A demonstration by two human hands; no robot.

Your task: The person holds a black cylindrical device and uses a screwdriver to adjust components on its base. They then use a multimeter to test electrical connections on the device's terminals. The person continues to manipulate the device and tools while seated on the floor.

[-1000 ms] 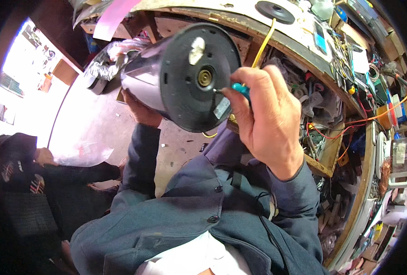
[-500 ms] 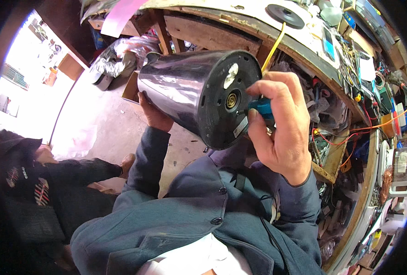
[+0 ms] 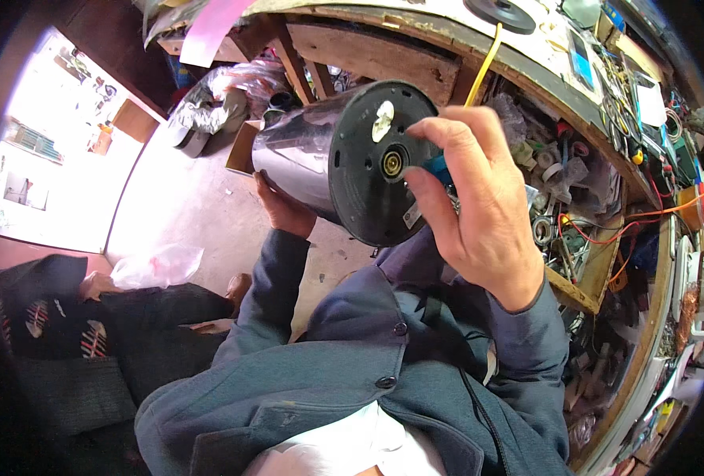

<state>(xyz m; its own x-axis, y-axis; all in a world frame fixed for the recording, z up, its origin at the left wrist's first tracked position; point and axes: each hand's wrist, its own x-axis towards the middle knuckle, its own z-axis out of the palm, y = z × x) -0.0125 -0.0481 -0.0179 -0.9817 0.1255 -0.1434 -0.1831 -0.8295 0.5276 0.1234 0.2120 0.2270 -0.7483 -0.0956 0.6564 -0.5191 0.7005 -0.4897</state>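
Observation:
A shiny steel kettle (image 3: 300, 163) lies tipped on its side in the air, its round black base (image 3: 368, 170) facing me, with a brass contact in the middle. My left hand (image 3: 282, 208) cups the steel body from below. My right hand (image 3: 471, 202) is closed around a screwdriver with a blue-green handle (image 3: 438, 168). The tool rests at the right rim of the black base; its tip is hidden behind my fingers.
A cluttered wooden workbench (image 3: 384, 55) curves along the top and right, with wires, tools and a black disc (image 3: 501, 13). A yellow cable (image 3: 483, 59) hangs behind the kettle. A person in dark clothes (image 3: 74, 317) sits at the lower left, near a plastic bag (image 3: 158, 263).
The kettle has swung over to the right and nearer to me, and its base has turned more toward the camera. My right hand has shifted with it, staying at the base with the screwdriver.

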